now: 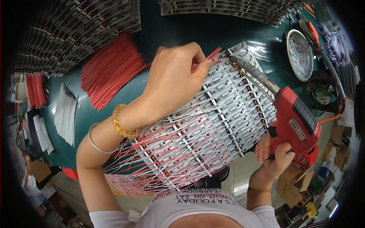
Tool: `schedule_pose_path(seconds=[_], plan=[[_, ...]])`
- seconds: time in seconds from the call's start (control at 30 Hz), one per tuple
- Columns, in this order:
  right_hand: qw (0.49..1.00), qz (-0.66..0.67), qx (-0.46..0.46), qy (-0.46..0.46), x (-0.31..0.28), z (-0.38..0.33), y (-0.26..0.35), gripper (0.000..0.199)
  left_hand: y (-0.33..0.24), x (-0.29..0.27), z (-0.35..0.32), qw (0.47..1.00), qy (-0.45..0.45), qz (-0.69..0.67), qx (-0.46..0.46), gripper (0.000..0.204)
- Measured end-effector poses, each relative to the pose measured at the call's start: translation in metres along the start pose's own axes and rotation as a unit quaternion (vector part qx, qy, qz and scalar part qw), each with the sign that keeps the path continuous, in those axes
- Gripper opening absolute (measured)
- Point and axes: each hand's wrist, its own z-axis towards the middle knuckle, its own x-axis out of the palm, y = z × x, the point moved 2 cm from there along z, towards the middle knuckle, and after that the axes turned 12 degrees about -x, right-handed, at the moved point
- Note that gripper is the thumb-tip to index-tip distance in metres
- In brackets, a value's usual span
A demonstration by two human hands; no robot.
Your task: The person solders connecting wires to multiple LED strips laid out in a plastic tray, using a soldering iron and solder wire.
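My left hand (173, 74) is closed in a pinch around a small bunch of red wires (213, 56), their tips pointing right over the top edge of a panel of small clear-and-grey modules (224, 110). The fingers of my right hand (275, 157) wrap round the handle of a red and black soldering gun (294, 117). Its metal nozzle reaches up and left to the panel's upper right part, close to the red wire ends. Many red and white wires (167, 152) trail from the panel's left and lower rows toward me. The exact contact at the tip is too small to tell.
On the green table lie a large bundle of red wires (110, 70) and bundles of white wires (65, 114). More module panels (87, 32) fill the back left, with others (224, 8) at the back. A round metal dish (299, 55) sits at the right beside cables.
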Motion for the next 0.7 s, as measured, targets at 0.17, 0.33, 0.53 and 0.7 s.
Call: schedule_pose_path(seconds=[0.17,0.33,0.53,0.7], plan=[[1.0,-0.005,0.0,0.009,-0.0014,-0.0022,-0.0022,0.065,-0.001,0.001,-0.0024,0.999,-0.027,0.026,0.025,0.02],[0.999,-0.034,0.002,0.012,0.0008,-0.0031,-0.0013,0.066,-0.0031,0.0027,-0.0043,0.995,-0.058,0.05,0.059,0.018],[0.999,-0.023,-0.023,-0.02,0.0026,-0.0062,0.002,0.071,-0.0025,0.0037,-0.0045,0.995,-0.063,0.046,0.068,0.017],[0.999,-0.014,-0.028,-0.017,0.0031,-0.0066,0.0007,0.073,-0.0029,0.0023,-0.0046,0.995,-0.06,0.058,0.062,0.015]])
